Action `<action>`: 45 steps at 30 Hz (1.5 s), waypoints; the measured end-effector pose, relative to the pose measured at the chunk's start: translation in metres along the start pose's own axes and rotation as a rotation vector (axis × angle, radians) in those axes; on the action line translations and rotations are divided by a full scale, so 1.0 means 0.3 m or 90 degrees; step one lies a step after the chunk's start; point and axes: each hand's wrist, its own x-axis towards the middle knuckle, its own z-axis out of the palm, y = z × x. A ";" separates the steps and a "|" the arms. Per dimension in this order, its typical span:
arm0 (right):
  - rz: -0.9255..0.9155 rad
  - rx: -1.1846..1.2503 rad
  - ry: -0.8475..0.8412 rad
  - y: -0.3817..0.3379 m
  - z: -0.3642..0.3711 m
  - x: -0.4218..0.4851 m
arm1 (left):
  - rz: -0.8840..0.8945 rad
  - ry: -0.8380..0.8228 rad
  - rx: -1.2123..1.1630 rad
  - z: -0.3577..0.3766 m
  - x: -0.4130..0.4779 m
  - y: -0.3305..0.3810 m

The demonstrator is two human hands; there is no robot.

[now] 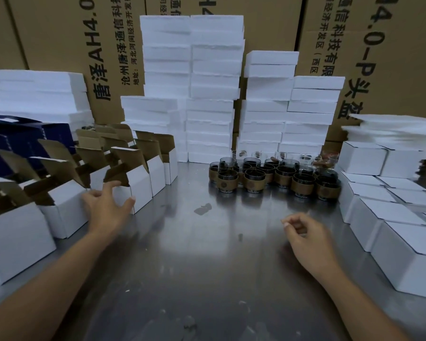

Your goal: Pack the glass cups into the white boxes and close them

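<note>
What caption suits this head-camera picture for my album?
Left hand at an open white cardboard box, right hand loosely curled over the steel table, brown-sleeved dark glass cups behind.

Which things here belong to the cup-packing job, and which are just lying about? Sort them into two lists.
Job in hand:
- glass cups
- open white boxes, with the left hand at one
- closed white boxes
- right hand, holding nothing

Lying about:
- white foam stacks
- brown cartons
- dark blue boxes
</note>
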 end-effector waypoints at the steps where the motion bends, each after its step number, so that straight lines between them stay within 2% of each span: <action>1: 0.003 0.003 -0.001 0.000 0.000 0.000 | 0.010 0.007 0.002 0.001 0.003 -0.007; 11: 0.013 0.002 -0.009 0.010 0.005 0.016 | 0.063 0.043 -0.053 0.031 -0.018 0.014; 18: 0.028 0.002 -0.020 0.026 0.015 0.025 | 0.152 -0.024 -0.177 0.108 -0.117 0.181; 22: 0.026 -0.002 -0.022 0.027 0.016 0.025 | 0.176 -0.103 -0.230 0.200 -0.250 0.327; 27: 0.022 0.013 -0.007 0.026 0.012 0.018 | 0.237 -0.175 -0.212 0.311 -0.398 0.418; 33: 0.040 0.031 -0.022 0.012 0.017 0.014 | 0.264 -0.167 -0.168 0.353 -0.443 0.397; 39: 0.000 0.040 -0.081 -0.006 0.011 0.006 | 0.291 -0.178 -0.131 0.367 -0.440 0.379; 45: 0.015 0.070 -0.084 -0.004 0.013 0.012 | 0.330 -0.190 -0.155 0.375 -0.435 0.369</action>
